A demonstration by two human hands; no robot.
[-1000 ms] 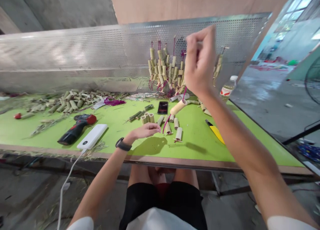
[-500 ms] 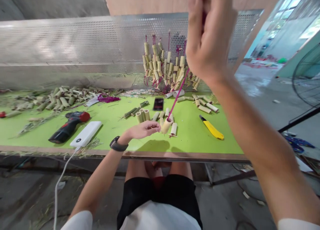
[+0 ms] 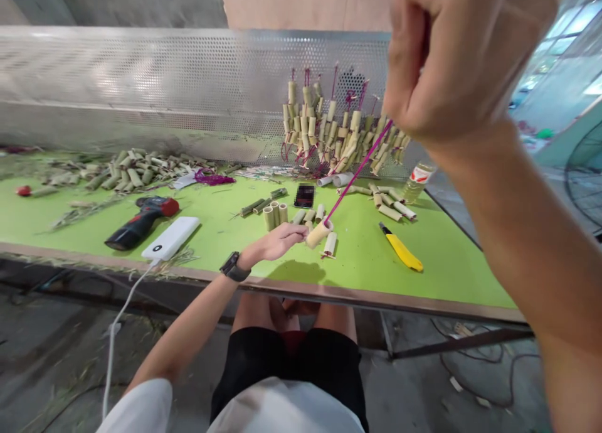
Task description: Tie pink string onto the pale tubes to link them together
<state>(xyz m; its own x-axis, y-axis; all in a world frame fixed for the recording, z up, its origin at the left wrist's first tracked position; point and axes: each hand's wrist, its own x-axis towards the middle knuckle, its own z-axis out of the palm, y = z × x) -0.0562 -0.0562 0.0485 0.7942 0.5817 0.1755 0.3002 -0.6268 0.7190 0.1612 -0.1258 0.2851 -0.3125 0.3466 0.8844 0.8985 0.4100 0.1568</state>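
My right hand (image 3: 451, 56) is raised high and close to the camera, fist closed on a taut magenta string (image 3: 360, 169). The string runs down to a short pale bamboo tube (image 3: 318, 234) held just above the green table (image 3: 446, 263). My left hand (image 3: 277, 240), with a dark watch on the wrist, pinches that tube at its near end. Loose bamboo tubes (image 3: 277, 214) lie just behind it on the table.
A bunch of strung bamboo pieces (image 3: 329, 132) hangs on the perforated metal panel (image 3: 164, 94). A yellow utility knife (image 3: 401, 251), a red-black drill (image 3: 138, 223), a white power bank (image 3: 171, 238) with cable, a dark phone (image 3: 305, 196), a bottle (image 3: 416, 181) and a pile of bamboo pieces (image 3: 122, 172) lie on the table.
My right hand rose and came nearer the camera, pulling the string tight. The tube slid down the string to my left hand, which now pinches it.
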